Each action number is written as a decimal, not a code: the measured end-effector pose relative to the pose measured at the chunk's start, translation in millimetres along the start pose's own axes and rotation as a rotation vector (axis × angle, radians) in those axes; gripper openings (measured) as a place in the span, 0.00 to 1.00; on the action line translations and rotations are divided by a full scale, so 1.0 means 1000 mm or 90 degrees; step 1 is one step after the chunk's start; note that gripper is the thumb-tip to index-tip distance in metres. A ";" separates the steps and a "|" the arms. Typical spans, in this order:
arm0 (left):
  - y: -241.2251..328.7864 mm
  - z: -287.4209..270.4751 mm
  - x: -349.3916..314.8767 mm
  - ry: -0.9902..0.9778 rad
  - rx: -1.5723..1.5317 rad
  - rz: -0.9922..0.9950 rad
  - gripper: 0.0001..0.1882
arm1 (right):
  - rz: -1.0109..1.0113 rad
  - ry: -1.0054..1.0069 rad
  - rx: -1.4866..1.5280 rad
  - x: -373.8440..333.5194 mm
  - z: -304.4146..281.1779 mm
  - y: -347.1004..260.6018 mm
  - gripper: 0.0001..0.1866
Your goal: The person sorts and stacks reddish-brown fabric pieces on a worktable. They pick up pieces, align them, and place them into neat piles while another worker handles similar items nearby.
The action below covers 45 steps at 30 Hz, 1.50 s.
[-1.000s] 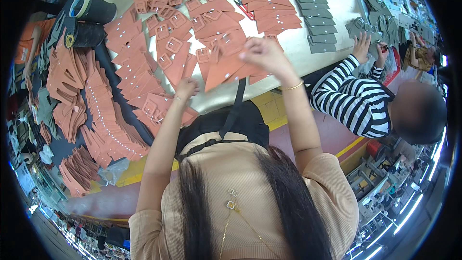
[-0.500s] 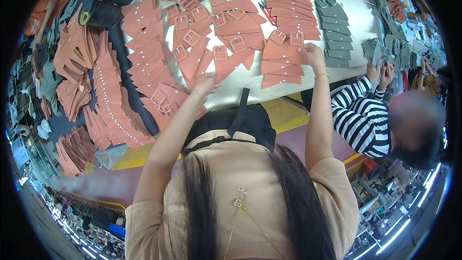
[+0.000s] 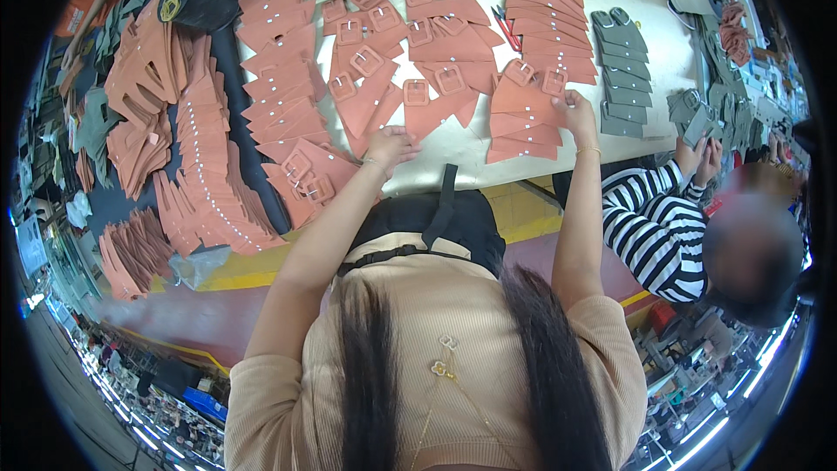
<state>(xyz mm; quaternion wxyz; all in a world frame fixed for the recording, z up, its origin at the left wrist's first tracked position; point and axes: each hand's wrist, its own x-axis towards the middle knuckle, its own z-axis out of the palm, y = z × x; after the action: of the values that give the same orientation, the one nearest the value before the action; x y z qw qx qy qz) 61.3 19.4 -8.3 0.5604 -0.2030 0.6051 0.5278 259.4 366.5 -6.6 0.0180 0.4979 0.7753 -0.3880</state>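
Rows of orange, strap-like flat pieces lie overlapped on the table, several with orange buckles. At the right end of the near row, a buckled orange piece lies on top of a short stack. My right hand is at its right corner, just below a buckle, with thumb and finger closed on the edge. My left hand hovers by the table's near edge, fingers stretched out and nothing visible in them. Closest to it are the tips of orange buckled pieces.
Overlapped grey-green buckled pieces lie right of the orange rows. Red-handled scissors rest between two rows. Dark round containers stand far left. Beside me on the right, a person in a striped top handles grey-green pieces. The pale table ends before my waist.
The whole view has shifted slightly, so the table appears farther right. My left hand's fingers look straighter. My right hand stays at the same buckled piece.
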 end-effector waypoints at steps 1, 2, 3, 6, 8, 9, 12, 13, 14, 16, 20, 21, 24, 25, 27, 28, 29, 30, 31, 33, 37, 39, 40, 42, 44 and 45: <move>0.000 0.002 0.000 0.002 0.027 0.012 0.13 | 0.021 -0.011 0.015 0.000 0.002 0.002 0.15; 0.000 0.005 0.000 0.015 0.058 0.017 0.14 | 0.042 -0.023 0.029 -0.001 0.003 0.002 0.16; 0.001 0.006 0.000 0.025 0.092 0.023 0.15 | 0.108 -0.021 0.026 -0.001 0.004 0.000 0.17; 0.005 0.002 -0.002 0.011 0.181 0.022 0.17 | -0.033 0.147 -0.169 -0.018 0.005 -0.015 0.21; 0.004 -0.005 -0.005 0.012 0.210 0.001 0.16 | -0.053 0.229 -0.262 -0.021 0.008 -0.037 0.22; 0.002 -0.009 -0.006 0.011 0.219 -0.012 0.16 | -0.070 0.270 -0.307 -0.023 0.009 -0.049 0.23; -0.005 -0.021 -0.010 -0.021 0.260 -0.039 0.13 | -0.202 0.288 -0.204 -0.022 0.022 -0.086 0.18; -0.009 -0.024 -0.010 -0.020 0.262 -0.043 0.12 | -0.244 0.244 -0.172 -0.019 0.029 -0.099 0.16; -0.012 -0.027 -0.012 -0.018 0.264 -0.046 0.11 | -0.265 0.194 -0.143 -0.015 0.039 -0.114 0.13; -0.017 -0.030 -0.012 -0.012 0.279 -0.030 0.09 | -0.290 0.107 0.027 -0.008 0.071 -0.146 0.10; -0.021 -0.028 -0.008 0.003 0.332 0.015 0.09 | -0.504 0.037 -0.023 0.028 0.135 -0.219 0.11; -0.020 -0.027 -0.008 0.006 0.345 0.017 0.10 | -0.486 0.035 -0.005 0.040 0.152 -0.239 0.11; -0.021 -0.025 -0.008 0.024 0.362 0.036 0.12 | -0.436 0.029 -0.059 0.065 0.184 -0.277 0.12; -0.020 -0.025 -0.009 0.025 0.369 0.040 0.12 | -0.381 0.006 -0.107 0.069 0.192 -0.286 0.12; -0.018 -0.027 -0.007 0.009 0.383 0.020 0.12 | -0.315 0.026 -0.103 0.068 0.206 -0.296 0.12; -0.019 -0.027 -0.006 0.007 0.379 0.015 0.12 | -0.304 0.058 -0.107 0.064 0.210 -0.297 0.12; -0.019 -0.027 -0.005 0.005 0.374 0.004 0.11 | -0.292 0.090 -0.113 0.060 0.212 -0.298 0.12; -0.020 -0.028 -0.004 0.007 0.375 0.011 0.11 | -0.331 0.102 -0.103 0.055 0.213 -0.299 0.12; -0.020 -0.029 -0.002 0.008 0.379 0.011 0.12 | -0.367 0.113 -0.093 0.051 0.211 -0.300 0.12; -0.021 -0.031 0.001 0.006 0.362 -0.003 0.11 | -0.440 0.122 -0.048 0.043 0.203 -0.304 0.11; -0.023 -0.034 0.006 -0.010 0.327 -0.041 0.09 | -0.618 0.162 0.041 0.031 0.165 -0.322 0.10; -0.022 -0.034 0.006 -0.008 0.321 -0.045 0.09 | -0.669 0.171 0.056 0.018 0.140 -0.330 0.10; -0.021 -0.034 0.007 -0.012 0.310 -0.047 0.09 | -0.669 0.160 0.060 0.010 0.126 -0.332 0.10; -0.019 -0.035 0.007 -0.022 0.287 -0.066 0.09 | -0.634 0.094 0.120 -0.007 0.099 -0.333 0.10; -0.017 -0.034 0.006 -0.018 0.269 -0.088 0.07 | -0.571 -0.007 0.235 -0.029 0.078 -0.323 0.10; -0.016 -0.034 0.005 -0.021 0.259 -0.097 0.07 | -0.507 -0.076 0.284 -0.040 0.070 -0.314 0.10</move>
<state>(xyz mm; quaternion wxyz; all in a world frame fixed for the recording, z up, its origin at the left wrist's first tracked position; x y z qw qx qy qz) 57.7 -14.3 -26.1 0.6380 -0.1227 0.6727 0.3541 7.9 228.6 144.1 -0.1956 0.1297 0.8014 -0.5502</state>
